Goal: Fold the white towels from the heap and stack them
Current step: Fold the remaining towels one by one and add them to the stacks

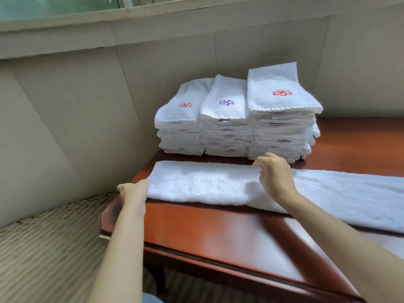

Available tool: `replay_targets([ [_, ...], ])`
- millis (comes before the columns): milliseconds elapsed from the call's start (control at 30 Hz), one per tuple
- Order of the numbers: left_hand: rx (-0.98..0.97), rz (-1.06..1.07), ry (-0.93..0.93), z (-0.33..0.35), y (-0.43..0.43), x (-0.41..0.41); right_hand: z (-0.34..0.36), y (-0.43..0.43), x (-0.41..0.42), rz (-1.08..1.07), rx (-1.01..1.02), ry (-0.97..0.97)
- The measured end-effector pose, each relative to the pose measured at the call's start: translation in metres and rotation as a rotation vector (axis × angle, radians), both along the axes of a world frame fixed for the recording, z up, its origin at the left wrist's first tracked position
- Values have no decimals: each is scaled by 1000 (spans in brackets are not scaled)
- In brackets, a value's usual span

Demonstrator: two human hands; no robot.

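A long white towel (207, 184), folded into a narrow strip, lies across the reddish wooden table (218, 224) and runs off to the right. My left hand (133, 193) grips its left end at the table's corner. My right hand (275, 171) pinches the towel's far edge near the middle, fingers curled. Behind the strip stand three stacks of folded white towels: the left stack (181, 132) with a red emblem on top, the middle stack (225, 127) with a purple emblem, and the right, tallest stack (282, 123) with a red emblem.
Beige wall panels (87, 106) close in behind and to the left of the table. Striped carpet (43, 248) lies below the table's left edge. A window sill (153, 9) runs along the top.
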State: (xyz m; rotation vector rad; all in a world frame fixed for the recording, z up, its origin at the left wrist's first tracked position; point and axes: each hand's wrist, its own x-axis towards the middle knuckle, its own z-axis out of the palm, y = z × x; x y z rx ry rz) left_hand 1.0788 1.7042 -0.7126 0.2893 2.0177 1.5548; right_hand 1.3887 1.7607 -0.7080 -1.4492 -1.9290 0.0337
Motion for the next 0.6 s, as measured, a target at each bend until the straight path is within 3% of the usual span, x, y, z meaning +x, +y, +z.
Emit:
replay_targets([
  [67,173,-26,-246,1,0,5,1,-8,-4,79,19,22],
  [167,202,-133,-263,-3,1,21,0,-25,-4,144,62,-66],
  [267,181,-92,-106,-3,5,32,-6,-43,4,152,96,-192],
  [500,175,69,357,19,22,3,-25,-68,35,129,-54,-490],
  [600,39,60,452,9,21,-2,-28,-67,43,140,-126,-548],
])
